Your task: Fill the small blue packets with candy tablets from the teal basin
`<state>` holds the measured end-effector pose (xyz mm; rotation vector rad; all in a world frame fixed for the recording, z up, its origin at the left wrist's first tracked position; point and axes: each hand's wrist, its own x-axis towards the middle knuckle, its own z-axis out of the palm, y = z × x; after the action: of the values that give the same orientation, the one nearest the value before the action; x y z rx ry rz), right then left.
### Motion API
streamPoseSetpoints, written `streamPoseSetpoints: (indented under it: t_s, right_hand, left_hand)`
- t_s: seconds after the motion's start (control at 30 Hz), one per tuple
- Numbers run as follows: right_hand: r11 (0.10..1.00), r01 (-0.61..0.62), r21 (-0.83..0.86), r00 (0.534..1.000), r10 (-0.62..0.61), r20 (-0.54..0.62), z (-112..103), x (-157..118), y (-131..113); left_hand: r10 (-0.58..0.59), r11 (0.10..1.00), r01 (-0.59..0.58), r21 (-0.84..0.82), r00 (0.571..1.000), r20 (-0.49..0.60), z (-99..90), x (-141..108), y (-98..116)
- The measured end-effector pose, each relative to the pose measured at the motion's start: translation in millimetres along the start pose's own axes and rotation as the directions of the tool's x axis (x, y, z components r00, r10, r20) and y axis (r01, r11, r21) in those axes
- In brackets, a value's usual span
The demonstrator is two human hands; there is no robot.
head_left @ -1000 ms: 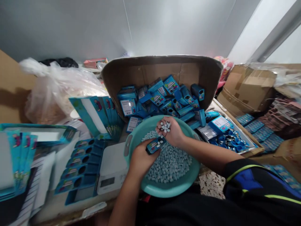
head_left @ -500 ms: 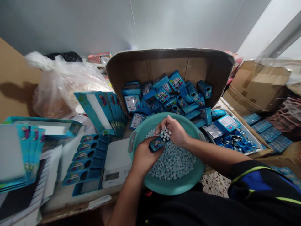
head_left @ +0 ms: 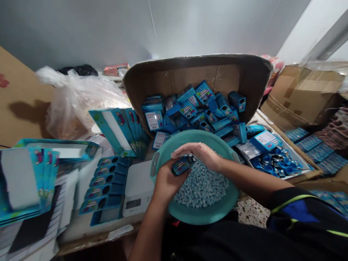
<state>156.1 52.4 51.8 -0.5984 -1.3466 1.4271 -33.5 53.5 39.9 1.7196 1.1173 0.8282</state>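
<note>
Holding a small box (head_left: pixel 181 166), the left hand (head_left: pixel 167 181) has its fingers and thumb clamped on the sides of it, above the left part of the green basin (head_left: pixel 201 218). The box is tilted, with its printed face visible. The right hand (head_left: pixel 203 155) is curved like a roof over the far right end of the box; a few white candies show between them, but I cannot tell whether its fingers are together on any candies. Below the hands, many pale blue candies (head_left: pixel 202 190) cover the bottom of the basin. Just to the left of the basin lies a white scale (head_left: pixel 139 181), and further left stand blue pieces with dark round holes, in a row. On the far side, a carton (head_left: pixel 228 78) contains a heap of blue boxes (head_left: pixel 187 108). To the right are blue caps (head_left: pixel 277 165), in a shallow tray (head_left: pixel 310 172).
</note>
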Motion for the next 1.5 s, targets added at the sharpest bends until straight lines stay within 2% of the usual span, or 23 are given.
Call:
streamPoseSetpoints:
  t_s: [0.07,0.13,0.2,0.27,0.37,0.53,0.63,0.83,1.03,1.1,1.17,1.2,1.27,1.3,1.37,1.43,1.5]
  right_hand:
    - [0.999,0.044,-0.028,0.998,-0.043,0.039,0,-3,0]
    - [0.996,0.071,-0.052,0.997,-0.07,0.026,0,-5,-1]
    - [0.989,0.091,-0.115,0.994,-0.097,-0.053,0,-5,-2]
    - [0.978,0.073,-0.196,0.977,-0.11,-0.182,-2,-3,-4]
    - [0.969,-0.038,-0.243,0.95,-0.041,-0.31,-7,2,-1]
    - [0.941,-0.22,-0.258,0.96,0.162,-0.229,-12,6,7]
    - [0.934,-0.243,-0.26,0.962,0.198,-0.19,-13,5,7]
    - [0.963,-0.252,-0.098,0.962,0.238,-0.134,-21,5,6]
    - [0.943,-0.277,-0.183,0.949,0.239,-0.205,-19,12,20]
    - [0.941,-0.277,-0.192,0.942,0.227,-0.248,-18,14,21]
    - [0.937,-0.283,-0.206,0.934,0.22,-0.282,-18,15,18]
    - [0.925,-0.291,-0.244,0.932,0.216,-0.292,-19,15,16]
    - [0.863,-0.312,-0.397,0.937,0.21,-0.279,-19,11,13]
    - [0.807,-0.315,-0.499,0.944,0.212,-0.252,-19,8,11]
    - [0.64,-0.288,-0.713,0.951,0.28,-0.133,-16,1,9]
    - [0.463,-0.195,-0.865,0.909,0.416,0.018,-9,-6,8]
    - [0.359,-0.095,-0.929,0.818,0.56,0.132,-2,-13,7]
  left_hand:
    - [0.007,1.0,-0.007,0.005,1.0,-0.018,-0.4,0,0]
    - [0.006,1.0,-0.006,0.008,1.0,-0.03,-0.8,-1,0]
    - [-0.005,1.0,0.006,0.02,0.999,-0.048,-1.1,-2,0]
    - [-0.02,0.999,0.022,0.028,0.998,-0.064,-1.4,-3,0]
    - [-0.026,0.999,0.028,0.034,0.997,-0.07,-2.4,-3,0]
    - [-0.013,1.0,0.015,0.02,0.996,-0.084,-4.2,-2,0]
    - [-0.001,0.999,0.005,0.042,0.996,-0.088,-4.0,-3,-1]
    - [0.019,1.0,-0.016,0.022,0.992,-0.126,-5.4,-5,-1]
    - [0.058,0.997,-0.052,0.062,0.993,-0.103,-1.3,-4,4]
    - [0.068,0.996,-0.058,0.069,0.988,-0.142,1.2,-6,7]
    - [0.063,0.996,-0.046,0.076,0.969,-0.241,-1.3,-9,11]
    - [0.052,0.996,-0.027,0.083,0.95,-0.309,-6.0,-11,13]
    - [0.035,0.995,0.013,0.1,0.886,-0.463,-24.4,-17,15]
    - [0.039,0.993,0.026,0.113,0.845,-0.534,-37.9,-21,15]
    - [0.073,0.987,0.038,0.158,0.767,-0.638,-70.6,-28,11]
    - [0.106,0.974,0.06,0.217,0.727,-0.678,-103.3,-33,2]
    - [0.106,0.955,0.114,0.275,0.734,-0.671,-127.0,-36,-12]
